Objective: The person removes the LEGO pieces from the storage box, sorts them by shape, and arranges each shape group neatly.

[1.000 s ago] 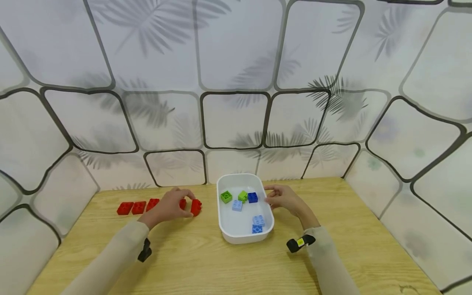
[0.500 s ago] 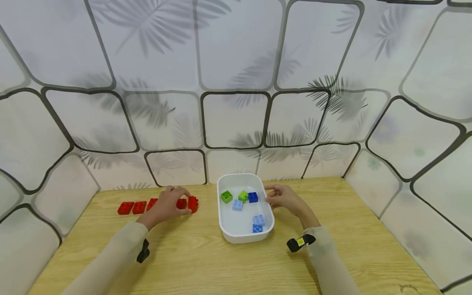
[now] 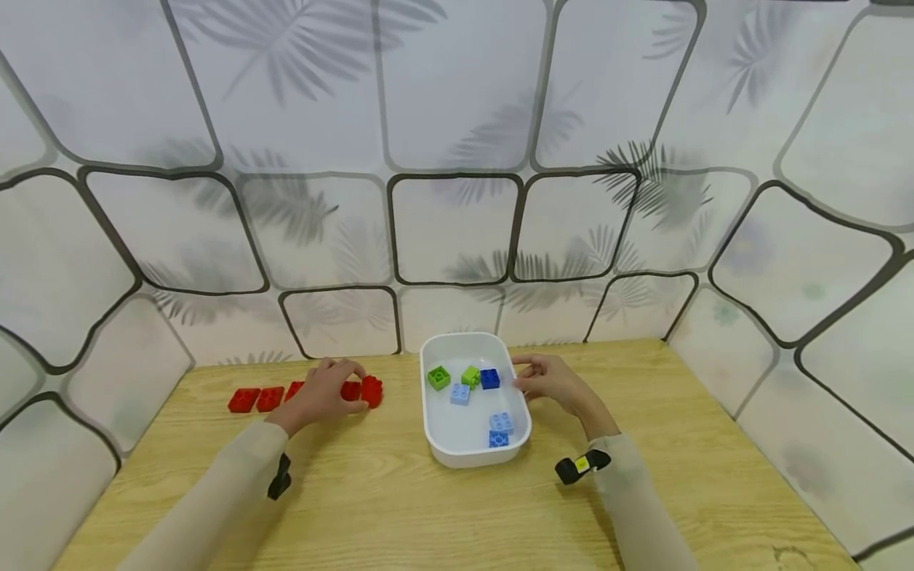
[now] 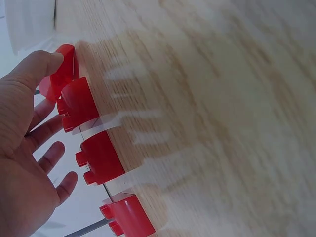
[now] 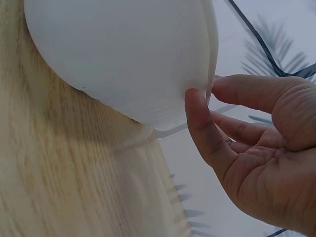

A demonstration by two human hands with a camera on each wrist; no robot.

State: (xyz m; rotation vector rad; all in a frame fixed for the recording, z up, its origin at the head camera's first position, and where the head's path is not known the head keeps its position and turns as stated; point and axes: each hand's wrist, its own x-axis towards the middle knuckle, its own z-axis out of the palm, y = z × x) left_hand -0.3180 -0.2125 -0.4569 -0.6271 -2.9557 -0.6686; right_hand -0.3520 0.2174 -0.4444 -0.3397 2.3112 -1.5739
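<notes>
My left hand (image 3: 321, 399) pinches a red toy building brick (image 3: 372, 391) between thumb and fingers at the right end of a row of red bricks. In the left wrist view, this brick (image 4: 64, 74) sits tilted close against its neighbour (image 4: 81, 103), whose studs face my palm. The other fingers spread loosely beside the row, and the hand hides part of it from the head camera. At the white plastic bin (image 3: 444, 448), my right hand (image 3: 555, 384) pinches the right rim. Thumb and forefinger meet over its edge in the right wrist view.
Inside the bin lie several bricks: green (image 3: 439, 378), lime (image 3: 470, 377), dark blue (image 3: 489, 379) and light blue (image 3: 460, 394). More red bricks (image 3: 243, 400) continue the row leftward. A patterned wall (image 3: 457, 238) rises behind the wooden table (image 3: 400, 507).
My left hand has drawn the end red brick slightly left, up to the row, and the brick has turned a little. The right hand and the bin have stayed put.
</notes>
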